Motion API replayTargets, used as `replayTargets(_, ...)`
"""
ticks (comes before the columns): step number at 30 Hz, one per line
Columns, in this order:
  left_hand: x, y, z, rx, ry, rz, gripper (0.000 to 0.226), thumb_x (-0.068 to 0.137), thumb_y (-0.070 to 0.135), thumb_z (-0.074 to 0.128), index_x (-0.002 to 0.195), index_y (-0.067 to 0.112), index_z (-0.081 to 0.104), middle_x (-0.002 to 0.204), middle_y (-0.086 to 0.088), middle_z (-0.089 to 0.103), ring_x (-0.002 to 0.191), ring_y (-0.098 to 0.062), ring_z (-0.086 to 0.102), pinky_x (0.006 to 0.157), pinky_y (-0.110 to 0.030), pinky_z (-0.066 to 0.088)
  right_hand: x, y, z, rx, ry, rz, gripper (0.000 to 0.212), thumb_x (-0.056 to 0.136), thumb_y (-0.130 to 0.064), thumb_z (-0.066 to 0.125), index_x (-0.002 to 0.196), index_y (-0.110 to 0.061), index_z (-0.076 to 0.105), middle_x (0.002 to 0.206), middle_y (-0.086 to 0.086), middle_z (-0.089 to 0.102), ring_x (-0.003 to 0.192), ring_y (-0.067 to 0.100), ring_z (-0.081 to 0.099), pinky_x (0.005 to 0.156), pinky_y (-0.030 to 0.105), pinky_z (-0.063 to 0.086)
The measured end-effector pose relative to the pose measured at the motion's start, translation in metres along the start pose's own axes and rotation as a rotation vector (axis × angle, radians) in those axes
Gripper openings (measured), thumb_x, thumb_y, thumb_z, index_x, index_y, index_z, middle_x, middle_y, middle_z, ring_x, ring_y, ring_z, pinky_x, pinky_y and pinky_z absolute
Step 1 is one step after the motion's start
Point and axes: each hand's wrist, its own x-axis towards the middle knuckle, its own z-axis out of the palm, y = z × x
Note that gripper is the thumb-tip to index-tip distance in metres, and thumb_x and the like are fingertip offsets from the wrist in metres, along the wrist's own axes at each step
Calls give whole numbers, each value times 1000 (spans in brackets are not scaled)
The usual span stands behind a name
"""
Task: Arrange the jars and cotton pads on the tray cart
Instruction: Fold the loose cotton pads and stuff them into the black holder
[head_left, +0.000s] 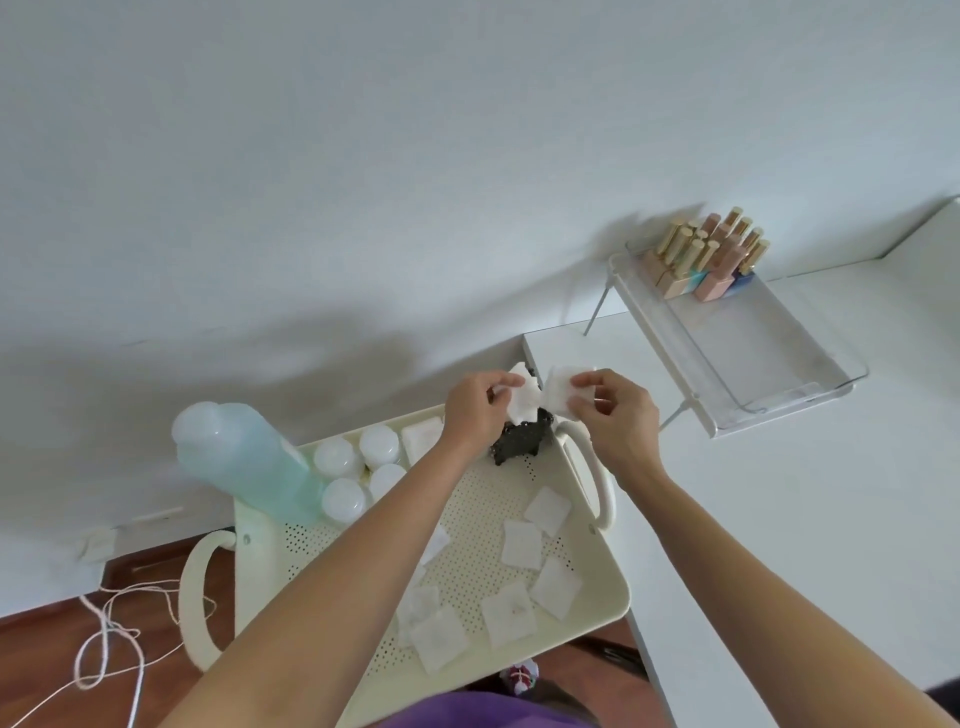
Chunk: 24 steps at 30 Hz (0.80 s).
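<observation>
Cotton pads (521, 543) are scattered flat over the perforated top of the tray cart (483, 499). Above its far right corner, a few more pads are pinched in the left hand (475, 410), and one pad (561, 392) is pinched in the right hand (613, 415). White jars (358, 470) are clustered at the far left, beside a blue bottle (244, 457).

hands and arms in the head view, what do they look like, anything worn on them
Both hands, left and right, are bare, with no gloves, rings or watch visible. The forearms are uncovered too, with no sleeves in view. A purple garment shows at the bottom edge.
</observation>
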Motion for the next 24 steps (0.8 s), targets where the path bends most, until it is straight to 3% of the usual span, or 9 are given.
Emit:
replayTargets(3, 8, -7, 9, 170, 8, -21, 26, 87, 6, 51, 96, 23, 69, 102, 0, 72, 102, -24, 61, 93, -38, 44, 9, -2, 6, 4, -12, -15, 19, 79, -9, 71, 94, -21, 71, 82, -4, 70, 68, 17, 67, 61, 19, 50)
replayTargets(6, 9, -11, 12, 349, 81, 30, 23, 85, 8, 55, 99, 24, 62, 99, 1, 71, 104, -22, 54, 85, -32, 26, 17, -3, 14, -7, -53, -47, 23, 77, -8, 73, 95, -22, 70, 86, -6, 67, 63, 10, 67, 54, 6, 46)
replayTargets(8, 9, -9, 12, 403, 122, 89, 22, 84, 9, 58, 100, 23, 60, 98, 3, 70, 100, -22, 52, 82, -30, 22, 22, -3, 21, -42, -96, -64, 24, 77, -7, 73, 96, -22, 70, 87, -4, 66, 65, 11, 67, 54, 8, 47)
replayTargets(13, 0, -9, -1, 237, 185, 121, 20, 83, 0, 60, 99, 12, 64, 102, -3, 63, 100, -25, 56, 88, -38, 44, 32, 0, 41, -213, -202, -159, 20, 88, -6, 62, 102, -17, 70, 79, 6, 68, 70, 18, 61, 66, 28, 50)
replayTargets(16, -15, -12, -19, 165, 226, 131, 24, 84, -7, 57, 102, 7, 63, 105, -8, 60, 100, -22, 56, 88, -27, 46, 34, 2, 55, -379, -280, -254, 23, 93, -10, 56, 111, -16, 70, 86, 11, 65, 84, 29, 61, 74, 35, 52)
replayTargets(19, -38, -16, -38, 105, 219, 105, 19, 86, -2, 59, 101, 8, 64, 102, -4, 63, 88, -15, 59, 75, -16, 44, 34, 3, 63, -556, -306, -345, 29, 95, -8, 50, 114, -18, 69, 78, -3, 57, 97, 31, 51, 81, 37, 48)
replayTargets(21, -55, -21, -52, 44, 186, 59, 13, 88, 3, 60, 97, 10, 65, 94, 3, 67, 80, -10, 60, 68, -11, 46, 35, 2, 64, -708, -324, -412, 32, 96, -8, 44, 114, -20, 67, 89, 1, 67, 99, 28, 44, 85, 34, 40)
replayTargets(24, -81, -34, -76, -17, 89, -47, 8, 88, 11, 64, 93, 18, 67, 86, 11, 68, 77, -2, 62, 70, -9, 50, 32, -1, 63, -837, -340, -461, 41, 91, 1, 38, 117, -20, 62, 98, 4, 67, 98, 27, 43, 84, 33, 37)
